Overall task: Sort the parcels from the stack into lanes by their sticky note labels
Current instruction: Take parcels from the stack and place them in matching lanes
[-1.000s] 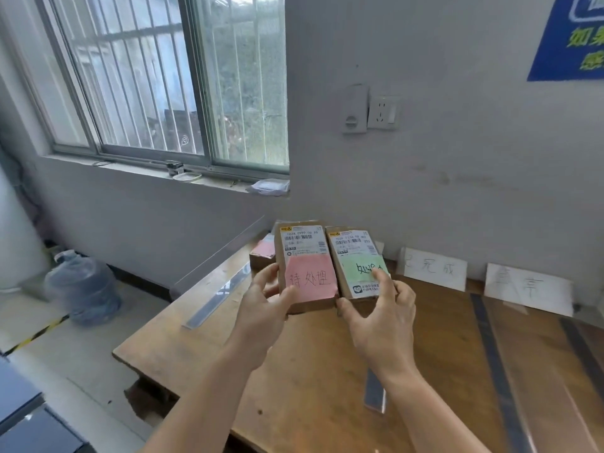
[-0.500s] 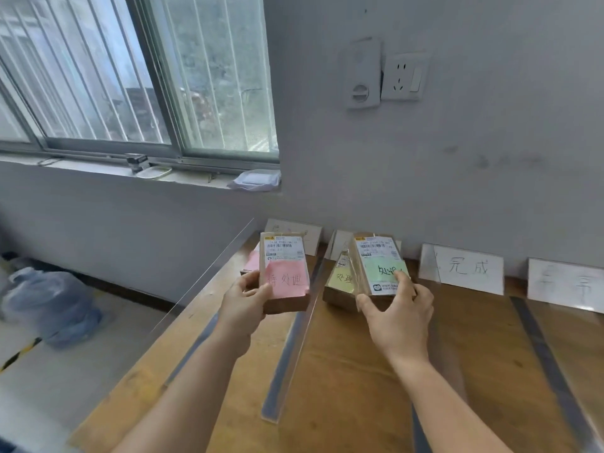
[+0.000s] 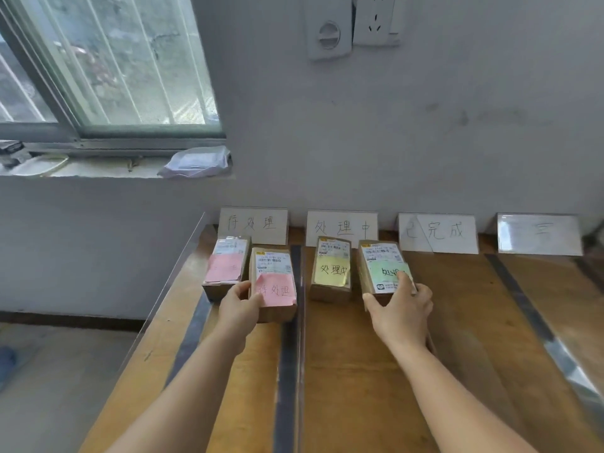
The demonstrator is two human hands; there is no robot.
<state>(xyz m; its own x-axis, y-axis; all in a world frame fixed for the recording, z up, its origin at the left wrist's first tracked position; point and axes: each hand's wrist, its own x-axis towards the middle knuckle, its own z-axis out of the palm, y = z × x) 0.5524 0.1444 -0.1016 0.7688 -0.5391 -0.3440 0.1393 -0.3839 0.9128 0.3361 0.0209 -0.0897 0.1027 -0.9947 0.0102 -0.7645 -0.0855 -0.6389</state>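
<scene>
Far left lane, under the sign card reading 待处理 (image 3: pixel 253 223): one parcel with a pink note (image 3: pixel 225 268) already lying flat near the back. Just beside it on the right, a second pink-noted parcel (image 3: pixel 274 286), gripped at its near left corner by the left hand (image 3: pixel 240 308) — thumb over the top edge, fingers hidden beneath, so a closed hold as far as visible. Box low over the table (image 3: pixel 343 371), or perhaps already resting on it; impossible to tell which.

Past the dark divider strip (image 3: pixel 287 354), the second lane, under the card reading 处理中 (image 3: pixel 341 228): a yellow-noted parcel (image 3: pixel 330 269) set down and untouched. Right of that, a green-noted parcel (image 3: pixel 384 271), pinched at its near end by the right hand (image 3: pixel 402 310), thumb at the near left corner and fingers laid over the note, covering part of the writing. Tilted slightly, apparently not yet settled.

Further right, a lane under the card 已完成 (image 3: pixel 438 232) and a last one under a glare-washed card (image 3: pixel 539 233), unreadable; no parcels visible in either.

Judged as partway through — two parcels placed, two being set into lanes. Source stack out of view, so remaining count unknown.
</scene>
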